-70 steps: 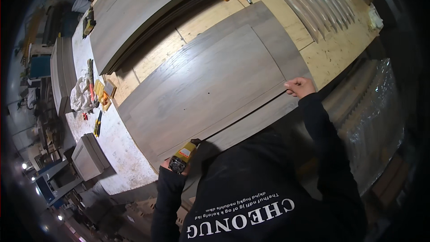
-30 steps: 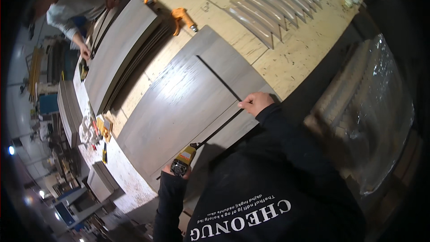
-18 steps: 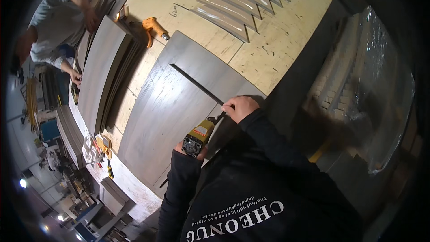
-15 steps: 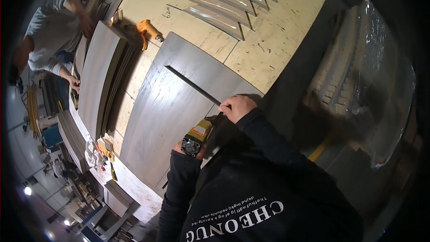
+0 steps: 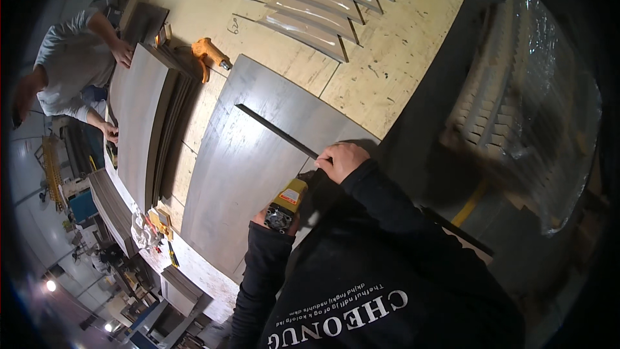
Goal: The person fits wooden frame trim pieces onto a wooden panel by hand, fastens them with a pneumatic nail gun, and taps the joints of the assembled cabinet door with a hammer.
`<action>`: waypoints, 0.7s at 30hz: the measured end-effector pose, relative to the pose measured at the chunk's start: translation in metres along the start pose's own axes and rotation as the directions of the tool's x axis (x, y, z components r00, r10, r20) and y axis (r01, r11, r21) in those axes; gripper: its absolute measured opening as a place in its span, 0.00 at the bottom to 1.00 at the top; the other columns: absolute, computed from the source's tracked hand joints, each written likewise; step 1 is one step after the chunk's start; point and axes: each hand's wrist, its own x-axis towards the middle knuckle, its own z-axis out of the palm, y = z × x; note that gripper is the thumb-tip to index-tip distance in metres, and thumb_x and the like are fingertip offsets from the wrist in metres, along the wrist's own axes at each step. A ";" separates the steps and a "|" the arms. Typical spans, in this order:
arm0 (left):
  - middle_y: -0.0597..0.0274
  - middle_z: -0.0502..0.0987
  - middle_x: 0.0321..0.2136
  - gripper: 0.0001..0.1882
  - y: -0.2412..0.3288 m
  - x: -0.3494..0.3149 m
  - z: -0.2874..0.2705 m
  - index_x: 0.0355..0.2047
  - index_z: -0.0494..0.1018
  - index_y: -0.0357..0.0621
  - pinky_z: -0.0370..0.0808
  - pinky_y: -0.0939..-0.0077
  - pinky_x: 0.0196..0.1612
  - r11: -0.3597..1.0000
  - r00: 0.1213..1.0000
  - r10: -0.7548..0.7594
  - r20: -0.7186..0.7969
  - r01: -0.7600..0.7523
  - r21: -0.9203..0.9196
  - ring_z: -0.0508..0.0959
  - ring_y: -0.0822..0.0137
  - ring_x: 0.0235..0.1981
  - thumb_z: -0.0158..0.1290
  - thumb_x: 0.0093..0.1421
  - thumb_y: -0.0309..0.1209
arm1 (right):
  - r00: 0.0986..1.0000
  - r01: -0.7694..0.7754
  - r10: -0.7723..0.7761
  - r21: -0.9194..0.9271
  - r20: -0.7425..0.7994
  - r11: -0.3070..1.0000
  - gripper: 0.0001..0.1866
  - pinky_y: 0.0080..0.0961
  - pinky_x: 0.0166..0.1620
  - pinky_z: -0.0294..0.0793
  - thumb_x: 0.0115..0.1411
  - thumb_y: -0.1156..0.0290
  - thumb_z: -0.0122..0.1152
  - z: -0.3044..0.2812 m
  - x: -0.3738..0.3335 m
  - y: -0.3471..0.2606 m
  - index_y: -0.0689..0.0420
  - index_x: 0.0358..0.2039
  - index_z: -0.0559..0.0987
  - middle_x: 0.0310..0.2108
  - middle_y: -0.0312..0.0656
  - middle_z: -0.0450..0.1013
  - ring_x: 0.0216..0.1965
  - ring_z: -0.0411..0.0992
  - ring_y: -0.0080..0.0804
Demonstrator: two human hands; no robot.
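Note:
Across the grey wood-grain panel [image 5: 223,181] in front of me lies a narrow dark strip [image 5: 274,128], running diagonally toward my right hand. My right hand [image 5: 347,160] is closed on the strip's near end, pinching it by the panel's right side. Just left of it, my left hand [image 5: 259,218] wraps round a yellow-and-black nail gun [image 5: 288,200], its nose pointing toward the strip beside my right fingers. The tool hides most of my left fingers. I cannot tell whether its tip touches the panel.
An orange glue gun [image 5: 210,53] lies beyond the panel. Further right are several curved slats [image 5: 310,17] with white glue lines. Stacked curved panels [image 5: 143,123] stand left, with a co-worker's hands [image 5: 111,132] on them. A film-wrapped stack [image 5: 516,110] stands far right.
The whole view has shifted slightly. My right fingers have curled further over the strip's end. The nail gun stays close beside them in my left hand.

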 end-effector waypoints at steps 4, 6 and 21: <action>0.54 0.78 0.27 0.15 0.014 0.006 -0.010 0.36 0.73 0.36 0.75 0.73 0.33 0.999 1.000 -0.007 0.012 0.007 -0.045 0.79 0.62 0.29 0.57 0.48 0.31 | 0.999 0.013 -0.012 -0.008 0.033 1.000 0.10 0.37 0.38 0.73 0.53 0.59 0.59 -0.002 0.000 -0.001 0.51 0.28 0.80 0.31 0.45 0.75 0.35 0.73 0.44; 0.58 0.78 0.24 0.17 0.023 0.012 -0.016 0.37 0.73 0.34 0.74 0.76 0.30 0.975 0.974 -0.218 0.063 0.221 -0.033 0.78 0.69 0.25 0.57 0.50 0.31 | 0.998 -0.012 0.015 -0.044 0.059 0.999 0.10 0.37 0.39 0.72 0.53 0.60 0.58 -0.007 0.000 -0.003 0.52 0.29 0.79 0.31 0.45 0.75 0.36 0.73 0.45; 0.58 0.75 0.37 0.24 0.027 0.039 -0.055 0.47 0.67 0.36 0.74 0.73 0.38 0.981 0.978 -0.185 0.096 0.189 -0.034 0.75 0.69 0.37 0.59 0.49 0.26 | 0.998 0.050 -0.048 -0.043 0.038 0.998 0.12 0.40 0.38 0.72 0.53 0.60 0.58 -0.011 0.000 -0.004 0.56 0.28 0.77 0.30 0.47 0.74 0.35 0.73 0.47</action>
